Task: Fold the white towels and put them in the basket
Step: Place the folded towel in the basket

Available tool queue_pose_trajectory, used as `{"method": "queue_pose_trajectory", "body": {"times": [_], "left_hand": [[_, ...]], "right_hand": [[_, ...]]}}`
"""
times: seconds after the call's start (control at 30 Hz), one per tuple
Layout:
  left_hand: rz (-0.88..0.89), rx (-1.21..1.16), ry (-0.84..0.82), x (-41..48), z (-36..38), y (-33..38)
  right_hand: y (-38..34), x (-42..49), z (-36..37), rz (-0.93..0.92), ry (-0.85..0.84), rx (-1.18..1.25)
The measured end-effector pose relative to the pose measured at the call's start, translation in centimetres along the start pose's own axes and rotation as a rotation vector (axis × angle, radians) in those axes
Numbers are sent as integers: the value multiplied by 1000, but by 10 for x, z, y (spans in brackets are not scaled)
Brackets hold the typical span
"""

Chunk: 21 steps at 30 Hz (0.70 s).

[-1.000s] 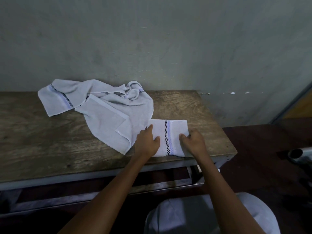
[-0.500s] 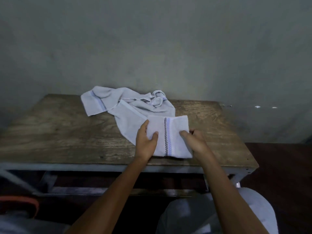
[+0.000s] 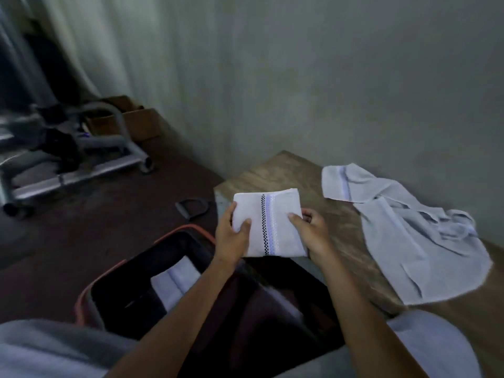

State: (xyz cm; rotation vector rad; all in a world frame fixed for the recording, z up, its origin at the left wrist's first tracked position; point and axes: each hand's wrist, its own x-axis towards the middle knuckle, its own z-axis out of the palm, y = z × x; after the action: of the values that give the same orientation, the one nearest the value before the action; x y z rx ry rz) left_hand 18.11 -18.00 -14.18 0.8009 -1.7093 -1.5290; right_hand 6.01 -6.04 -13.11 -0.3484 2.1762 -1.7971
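Note:
A folded white towel [image 3: 268, 222] with a black-checked and blue stripe is lifted off the wooden table [image 3: 278, 170], at its left end. My left hand [image 3: 234, 236] grips its left edge, thumb on top. My right hand [image 3: 311, 233] grips its right edge the same way. Below and to the left stands a dark basket with a red rim [image 3: 90, 293]; a folded white towel [image 3: 174, 282] lies inside it. An unfolded white towel [image 3: 414, 241] lies rumpled on the table to the right.
A metal wheeled frame [image 3: 81, 159] and a cardboard box [image 3: 133, 121] stand on the dark floor at the left. A dark handle-shaped object [image 3: 193, 208] lies on the floor by the table's corner. A grey wall runs behind the table.
Both hands have lifted the folded towel off the table and carried it left, toward the basket. The view has swung left, bringing the basket and floor into sight.

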Motion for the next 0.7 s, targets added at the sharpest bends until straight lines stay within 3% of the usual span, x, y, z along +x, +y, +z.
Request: {"method": "queue_pose_trajectory", "body": {"times": [0.33,0.7], "left_hand": [[-270,41,344,33,-119,-106],[-623,-3,515,80,-174,-272]], "right_hand": [[56,16,176,126,-367,-102],[185,63,319,295,-648,-348]]}}
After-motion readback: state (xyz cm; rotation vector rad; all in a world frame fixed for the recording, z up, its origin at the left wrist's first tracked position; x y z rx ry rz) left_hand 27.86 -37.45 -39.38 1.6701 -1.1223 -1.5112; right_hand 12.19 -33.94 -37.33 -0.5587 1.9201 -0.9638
